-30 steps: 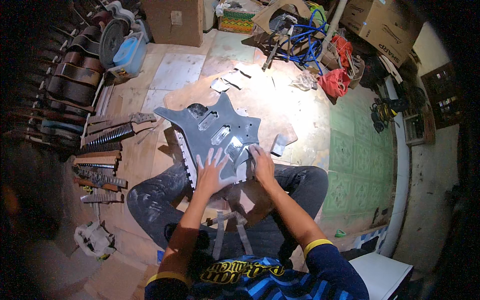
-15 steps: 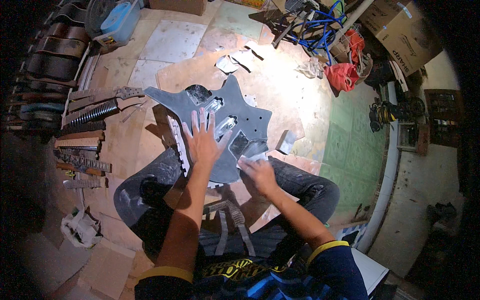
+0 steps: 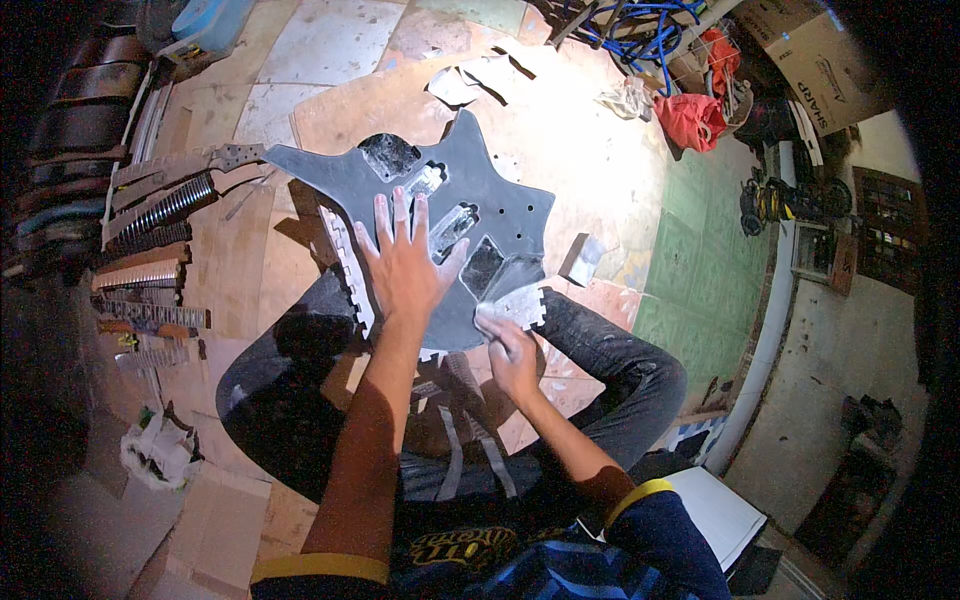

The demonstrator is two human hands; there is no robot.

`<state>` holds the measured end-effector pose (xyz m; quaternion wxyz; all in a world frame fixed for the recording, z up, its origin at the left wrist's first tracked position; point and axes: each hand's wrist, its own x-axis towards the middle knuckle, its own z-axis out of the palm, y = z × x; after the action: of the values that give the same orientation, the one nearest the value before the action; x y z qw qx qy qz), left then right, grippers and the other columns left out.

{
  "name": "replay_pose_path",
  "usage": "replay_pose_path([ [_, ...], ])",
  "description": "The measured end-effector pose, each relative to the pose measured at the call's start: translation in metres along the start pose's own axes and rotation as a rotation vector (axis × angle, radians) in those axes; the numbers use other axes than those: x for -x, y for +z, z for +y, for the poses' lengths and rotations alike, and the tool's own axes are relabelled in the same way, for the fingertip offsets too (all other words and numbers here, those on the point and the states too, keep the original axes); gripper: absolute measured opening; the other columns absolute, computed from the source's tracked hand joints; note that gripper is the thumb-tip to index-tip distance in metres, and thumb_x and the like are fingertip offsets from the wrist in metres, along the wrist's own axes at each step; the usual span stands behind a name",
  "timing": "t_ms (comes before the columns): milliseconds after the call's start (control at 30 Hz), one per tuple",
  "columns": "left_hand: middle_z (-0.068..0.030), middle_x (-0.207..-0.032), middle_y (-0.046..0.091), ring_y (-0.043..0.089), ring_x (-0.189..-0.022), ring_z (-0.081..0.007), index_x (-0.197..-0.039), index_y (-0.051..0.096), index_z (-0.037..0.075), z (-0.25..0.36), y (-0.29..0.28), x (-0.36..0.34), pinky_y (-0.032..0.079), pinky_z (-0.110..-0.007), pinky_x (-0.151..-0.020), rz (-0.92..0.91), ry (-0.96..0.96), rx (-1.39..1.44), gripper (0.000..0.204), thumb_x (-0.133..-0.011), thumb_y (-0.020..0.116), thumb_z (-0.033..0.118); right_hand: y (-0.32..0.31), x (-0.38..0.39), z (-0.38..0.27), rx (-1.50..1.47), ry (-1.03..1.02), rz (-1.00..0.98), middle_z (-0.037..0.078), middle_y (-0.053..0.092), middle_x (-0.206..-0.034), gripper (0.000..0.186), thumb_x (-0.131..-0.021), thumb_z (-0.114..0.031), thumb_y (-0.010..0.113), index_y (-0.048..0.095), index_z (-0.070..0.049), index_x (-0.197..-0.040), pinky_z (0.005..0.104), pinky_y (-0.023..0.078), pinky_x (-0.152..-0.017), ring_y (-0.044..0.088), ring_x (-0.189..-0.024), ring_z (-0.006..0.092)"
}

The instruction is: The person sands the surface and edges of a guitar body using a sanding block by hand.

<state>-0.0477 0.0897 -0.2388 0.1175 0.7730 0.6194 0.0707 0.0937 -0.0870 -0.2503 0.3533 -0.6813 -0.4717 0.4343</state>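
A dark grey electric guitar body (image 3: pixel 500 185) with pointed horns and several cut-out cavities lies across my lap area, on a pale mat with jigsaw edges (image 3: pixel 348 270). My left hand (image 3: pixel 408 265) rests flat on its face, fingers spread beside the middle cavities. At the near right edge of the body, my right hand (image 3: pixel 512 350) presses with fingers curled together. Whatever those fingers may hold is hidden beneath them. Pale dust coats the fingertips. To the right of the body sits a small grey block (image 3: pixel 582 260).
Several guitar necks (image 3: pixel 165 215) lie in a row at the left, beside stacked dark curved pieces (image 3: pixel 95 110). Crumpled paper scraps (image 3: pixel 455 85) lie beyond the body. Blue hose (image 3: pixel 650 40), a red cloth (image 3: pixel 692 120) and a cardboard box (image 3: pixel 815 70) stand at the far right.
My right hand has slid toward me along the guitar body's edge, its fingers now more bunched. The left hand stays flat on the body. The whole view has shifted slightly.
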Motion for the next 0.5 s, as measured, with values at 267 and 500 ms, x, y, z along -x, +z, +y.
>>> replay_pose_path([
  [267, -0.0108, -0.158, 0.033, 0.020, -0.149, -0.0310, -0.148, 0.045, 0.016, 0.001, 0.007, 0.000, 0.009, -0.058, -0.119, 0.063, 0.006, 0.010, 0.079, -0.086, 0.054, 0.064, 0.014, 0.023, -0.009, -0.302, 0.169, -0.003, 0.016, 0.043, -0.151, 0.068, -0.081, 0.012, 0.036, 0.036, 0.002, -0.148, 0.0292, 0.043, -0.101, 0.043, -0.139, 0.0255],
  [500, -0.0137, -0.155, 0.038, 0.026, -0.146, -0.0344, -0.145, 0.048, 0.013, 0.001, 0.011, 0.002, 0.016, -0.060, -0.116, 0.114, 0.034, 0.003, 0.077, -0.084, 0.059, 0.059, 0.013, 0.014, -0.001, -0.378, 0.198, -0.025, 0.017, 0.042, -0.151, 0.070, -0.078, 0.015, 0.035, 0.035, 0.004, -0.147, 0.0321, 0.038, -0.109, 0.041, -0.140, 0.0255],
])
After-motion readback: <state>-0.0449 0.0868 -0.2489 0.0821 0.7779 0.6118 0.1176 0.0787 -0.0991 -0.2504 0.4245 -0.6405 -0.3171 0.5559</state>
